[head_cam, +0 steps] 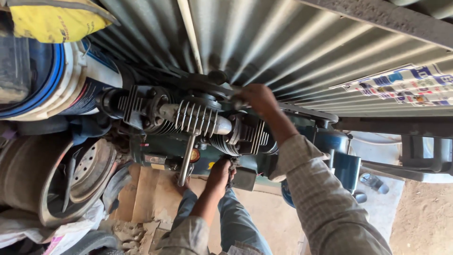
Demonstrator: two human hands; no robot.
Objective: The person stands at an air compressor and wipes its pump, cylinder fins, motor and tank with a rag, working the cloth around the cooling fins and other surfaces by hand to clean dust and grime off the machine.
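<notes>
The compressor, a dark green machine with finned cylinders, sits at the middle of the view, pressed against a wall of corrugated metal sheet that fills the 12 to 2 o'clock side. The right hand reaches to its top at about 1 o'clock of the machine, fingers curled around a dark part there; what exactly it grips cannot be told. The left hand is closed low on the body at 5 o'clock, holding what looks like a dark rag against the casing. A bare metal pipe runs down from the fins toward 6 o'clock, just beside the left hand. At 9 o'clock a white and blue bucket crowds the machine's end, with a yellow sack above it, and a wheel rim lies at 8 o'clock. The person's knees in blue trousers close in from 6 o'clock. Open sandy ground shows only at 4 o'clock, beyond a grey frame.
</notes>
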